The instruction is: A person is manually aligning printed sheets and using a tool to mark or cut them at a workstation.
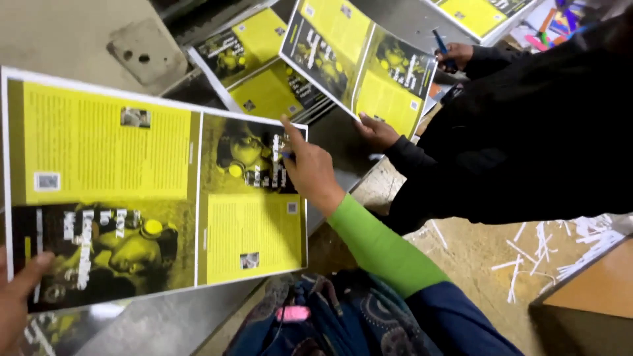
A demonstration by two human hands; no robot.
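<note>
I hold a large printed sheet (132, 171) with yellow and black book-cover panels, tilted in front of me. My left hand (16, 296) grips its lower left corner, thumb on top of the dark panel. My right hand (310, 168), in a green sleeve, pinches the sheet's right edge, with a small blue object, possibly a pen, between the fingers. A co-worker in black holds a second matching sheet (359, 59) by its lower edge with one hand (376, 132). Their other hand (455, 54) grips a blue pen.
A stack of the same printed sheets (254, 72) lies on a grey metal surface (359, 142) beyond mine. White paper strips (541, 254) litter the floor at right. A wooden corner (593, 290) shows at lower right, and patterned dark cloth (316, 323) is below me.
</note>
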